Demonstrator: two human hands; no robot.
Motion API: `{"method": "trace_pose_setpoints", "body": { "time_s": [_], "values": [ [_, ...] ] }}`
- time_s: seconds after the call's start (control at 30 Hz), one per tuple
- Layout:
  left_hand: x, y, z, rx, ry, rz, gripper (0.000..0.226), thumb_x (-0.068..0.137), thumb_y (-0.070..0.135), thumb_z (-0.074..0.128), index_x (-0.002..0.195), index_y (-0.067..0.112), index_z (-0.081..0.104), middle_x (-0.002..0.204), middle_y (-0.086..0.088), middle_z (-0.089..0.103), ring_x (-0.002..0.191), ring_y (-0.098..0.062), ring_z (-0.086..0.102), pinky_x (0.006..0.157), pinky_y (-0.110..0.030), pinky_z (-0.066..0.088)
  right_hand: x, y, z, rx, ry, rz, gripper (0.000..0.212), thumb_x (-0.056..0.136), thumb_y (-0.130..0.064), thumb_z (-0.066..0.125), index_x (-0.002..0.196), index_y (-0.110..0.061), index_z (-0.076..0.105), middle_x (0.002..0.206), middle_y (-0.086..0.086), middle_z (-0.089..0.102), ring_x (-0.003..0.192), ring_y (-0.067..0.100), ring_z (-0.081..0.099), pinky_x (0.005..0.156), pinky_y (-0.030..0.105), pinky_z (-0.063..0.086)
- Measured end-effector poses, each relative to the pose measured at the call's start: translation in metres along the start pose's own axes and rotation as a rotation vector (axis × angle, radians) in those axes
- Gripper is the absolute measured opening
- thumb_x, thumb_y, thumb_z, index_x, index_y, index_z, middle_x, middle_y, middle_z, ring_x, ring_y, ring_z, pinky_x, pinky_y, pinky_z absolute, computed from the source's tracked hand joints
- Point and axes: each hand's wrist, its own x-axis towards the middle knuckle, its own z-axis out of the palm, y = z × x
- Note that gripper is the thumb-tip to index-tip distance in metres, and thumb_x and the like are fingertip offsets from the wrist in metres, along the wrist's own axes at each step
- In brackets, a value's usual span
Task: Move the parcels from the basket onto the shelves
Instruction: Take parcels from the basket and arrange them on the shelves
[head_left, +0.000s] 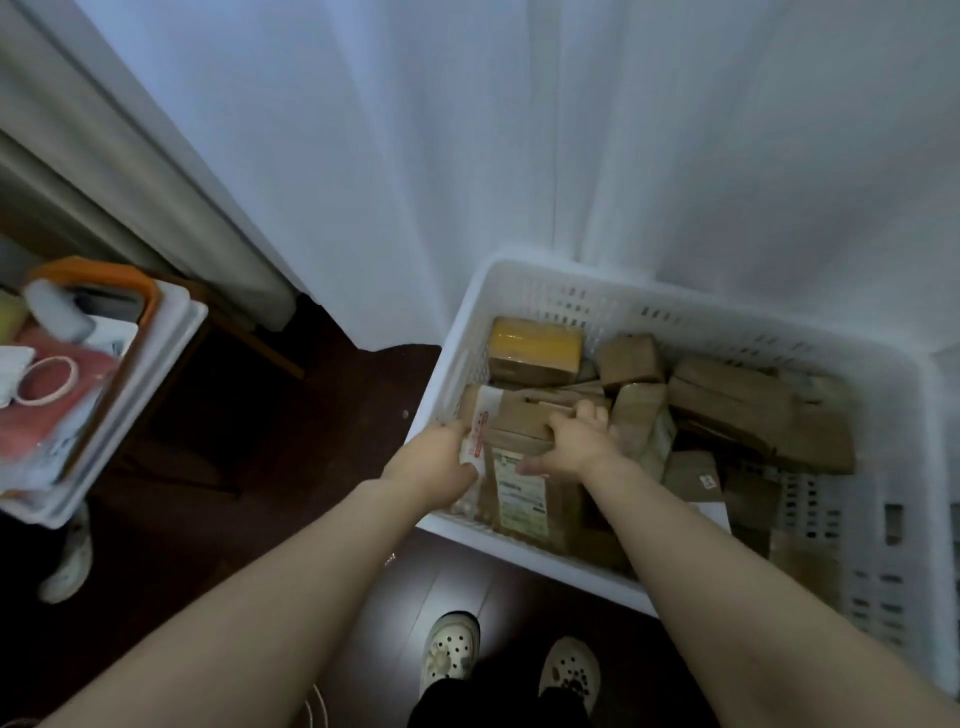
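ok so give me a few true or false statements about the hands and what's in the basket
1. Both the left hand and the right hand grip one cardboard parcel inside the white basket. True.
2. That parcel is the only one in the basket. False: many other brown parcels lie piled beside it.
3. A yellow-taped parcel lies in the basket's far left corner. True.
4. The right hand holds a roll of tape. False: the tape roll lies in the tray at the left, away from both hands.
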Motion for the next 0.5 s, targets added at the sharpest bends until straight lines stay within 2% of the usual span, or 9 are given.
{"method": "trace_pose_setpoints", "body": {
  "time_s": [0.07,0.1,0.13,0.2,0.27,0.33,0.43,0.5],
  "values": [
    [0.001,0.0,0.004,0.005,-0.002,0.005,0.056,0.093,0.022,0.053,0.145,0.015,0.035,0.142,-0.007,0.044,0.123,-0.025,0.049,0.097,-0.035,0.045,0.004,-0.001,0.005,0.076,0.015,0.014,0.098,0.066,-0.061,0.075,0.145,-0.026,0.029,0.155,0.015,0.003,0.144,0.036,-0.003,0.114,0.053,0.015],
    [0.002,0.0,0.005,0.006,-0.002,0.01,0.055,0.093,0.021,0.052,0.145,0.016,0.035,0.142,-0.007,0.044,0.122,-0.026,0.05,0.096,-0.035,0.046,0.007,-0.001,0.006,0.127,0.006,0.014,0.098,0.065,-0.057,0.078,0.144,-0.025,0.031,0.157,0.014,0.001,0.145,0.036,-0.004,0.115,0.053,0.016],
    [0.002,0.0,0.007,0.005,0.004,0.017,0.054,0.093,0.02,0.052,0.145,0.016,0.035,0.141,-0.007,0.045,0.122,-0.026,0.05,0.095,-0.035,0.045,0.01,-0.001,0.007,0.168,0.002,0.011,0.094,0.064,-0.052,0.081,0.14,-0.023,0.035,0.155,0.015,0.009,0.144,0.036,0.008,0.114,0.052,0.025],
    [0.002,0.001,0.008,-0.009,0.025,0.021,0.053,0.094,0.02,0.051,0.144,0.015,0.036,0.141,-0.008,0.045,0.122,-0.027,0.049,0.096,-0.036,0.045,0.012,-0.002,0.005,0.202,0.015,0.001,0.079,0.065,-0.042,0.083,0.129,-0.022,0.042,0.138,0.011,0.035,0.127,0.029,0.038,0.101,0.045,0.043],
    [-0.001,-0.001,0.008,-0.037,0.031,0.014,0.052,0.094,0.02,0.051,0.144,0.014,0.037,0.141,-0.008,0.045,0.124,-0.027,0.049,0.096,-0.035,0.045,0.007,-0.002,0.003,0.196,0.041,-0.019,0.072,0.063,-0.041,0.084,0.122,-0.027,0.045,0.128,0.005,0.039,0.117,0.025,0.043,0.095,0.04,0.046],
    [-0.009,-0.001,0.003,-0.064,0.026,0.006,0.051,0.094,0.021,0.052,0.142,0.013,0.039,0.14,-0.009,0.047,0.122,-0.027,0.05,0.096,-0.035,0.046,-0.006,0.003,-0.002,0.21,0.067,-0.043,0.079,0.061,-0.045,0.083,0.128,-0.033,0.044,0.13,0.003,0.036,0.118,0.025,0.043,0.098,0.042,0.045],
    [-0.027,0.009,-0.014,-0.136,0.042,-0.032,0.049,0.093,0.023,0.054,0.139,0.012,0.042,0.131,-0.01,0.054,0.115,-0.026,0.055,0.092,-0.036,0.048,-0.034,0.015,-0.026,0.53,0.188,0.005,0.085,0.06,-0.047,0.083,0.133,-0.037,0.041,0.135,0.004,0.039,0.119,0.026,0.046,0.098,0.046,0.046],
    [-0.037,0.02,-0.029,-0.288,0.101,-0.052,0.039,0.092,0.023,0.057,0.129,0.016,0.049,0.114,-0.006,0.06,0.101,-0.023,0.06,0.084,-0.032,0.048,-0.06,0.024,-0.055,0.836,0.308,0.053,0.085,0.063,-0.04,0.085,0.136,-0.032,0.043,0.14,0.004,0.041,0.122,0.024,0.046,0.1,0.043,0.045]
  ]
}}
